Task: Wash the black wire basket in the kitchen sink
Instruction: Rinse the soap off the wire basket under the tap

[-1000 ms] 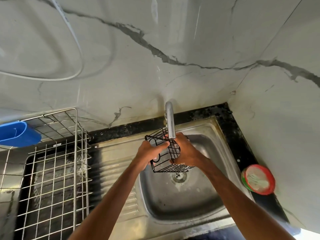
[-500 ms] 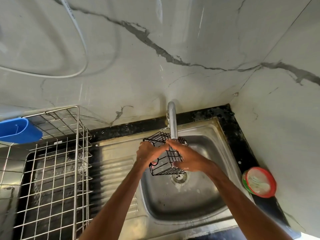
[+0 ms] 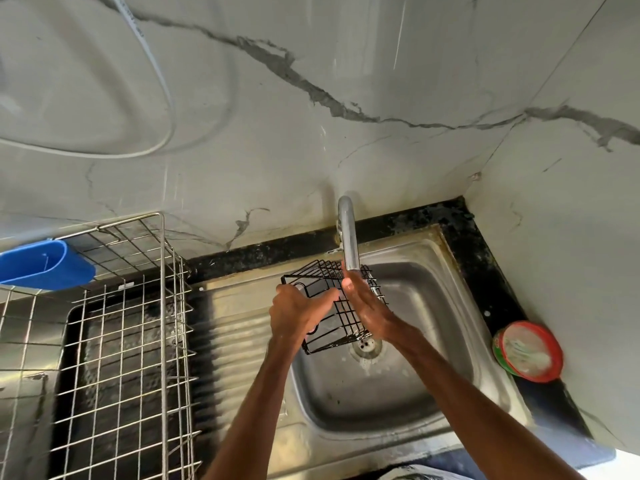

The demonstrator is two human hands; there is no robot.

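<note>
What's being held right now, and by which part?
The left hand grips the black wire basket by its left side wall, above the sink. The right hand lies flat against the wires, fingers straight, not gripping.

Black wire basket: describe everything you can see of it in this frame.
The black wire basket is a small rectangular box of thin, dark-coated metal wire in an open grid, empty as far as shows. It is held tilted in the air above the sink basin, just under the faucet spout and over the drain. The left hand grips its left side, thumb across the wires; the right hand lies flat, fingers straight, against its right side. Running water cannot be made out.
</note>
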